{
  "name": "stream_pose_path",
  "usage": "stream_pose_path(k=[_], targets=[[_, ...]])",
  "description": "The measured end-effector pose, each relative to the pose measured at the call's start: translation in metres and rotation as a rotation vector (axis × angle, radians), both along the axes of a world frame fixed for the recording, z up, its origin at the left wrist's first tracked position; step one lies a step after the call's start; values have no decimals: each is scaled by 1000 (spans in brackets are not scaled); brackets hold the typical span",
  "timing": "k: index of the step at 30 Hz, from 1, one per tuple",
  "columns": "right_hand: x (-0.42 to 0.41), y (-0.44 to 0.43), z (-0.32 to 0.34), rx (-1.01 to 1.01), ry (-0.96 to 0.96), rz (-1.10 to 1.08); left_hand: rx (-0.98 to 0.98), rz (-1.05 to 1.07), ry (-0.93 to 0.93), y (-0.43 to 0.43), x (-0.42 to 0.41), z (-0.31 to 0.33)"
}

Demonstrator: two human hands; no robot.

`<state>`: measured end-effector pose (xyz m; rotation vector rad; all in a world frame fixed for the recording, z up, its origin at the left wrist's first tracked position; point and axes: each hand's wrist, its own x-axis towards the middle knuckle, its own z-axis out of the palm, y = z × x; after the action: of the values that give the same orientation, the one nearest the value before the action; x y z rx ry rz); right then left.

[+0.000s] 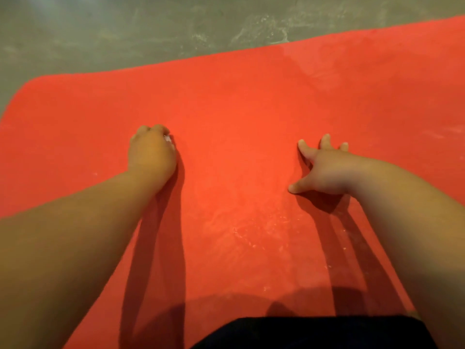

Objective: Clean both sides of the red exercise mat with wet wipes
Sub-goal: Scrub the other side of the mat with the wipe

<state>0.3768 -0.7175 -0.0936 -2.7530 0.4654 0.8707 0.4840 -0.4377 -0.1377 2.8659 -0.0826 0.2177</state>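
Lying under both hands, the mat (239, 102) runs 8 to 2 o'clock; left hand (151, 154) grips wipe (167, 139), right hand (324, 170) splayed.

Two bare hands on a red mat (239, 102) spread over a grey floor (100, 34).
The left hand (151, 152), centre left, curls down over a wet wipe (167, 139), only a white scrap showing at its knuckles. The right hand (324, 170), centre right, rests on the mat with fingers (305, 149) splayed. Pale specks (251, 230) dot the mat below them; dark clothing (314, 333) sits at the bottom edge.
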Motion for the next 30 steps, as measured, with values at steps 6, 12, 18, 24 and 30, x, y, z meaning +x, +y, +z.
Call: stream_pose_path(k=[6, 12, 18, 24, 30], targets=[[5, 0, -2, 6, 7, 3, -169, -698, 163, -124, -61, 0], [4, -1, -3, 26, 17, 7, 115, -502, -61, -27, 1, 2], [8, -1, 0, 46, 31, -5, -92, -215, -19, -45, -47, 2], [4, -29, 5, 92, -39, -37, -120, -929, 13, -91, -109, 12], [4, -53, -2, 25, -83, -260, 69, -271, -57, -7, -2, 13]])
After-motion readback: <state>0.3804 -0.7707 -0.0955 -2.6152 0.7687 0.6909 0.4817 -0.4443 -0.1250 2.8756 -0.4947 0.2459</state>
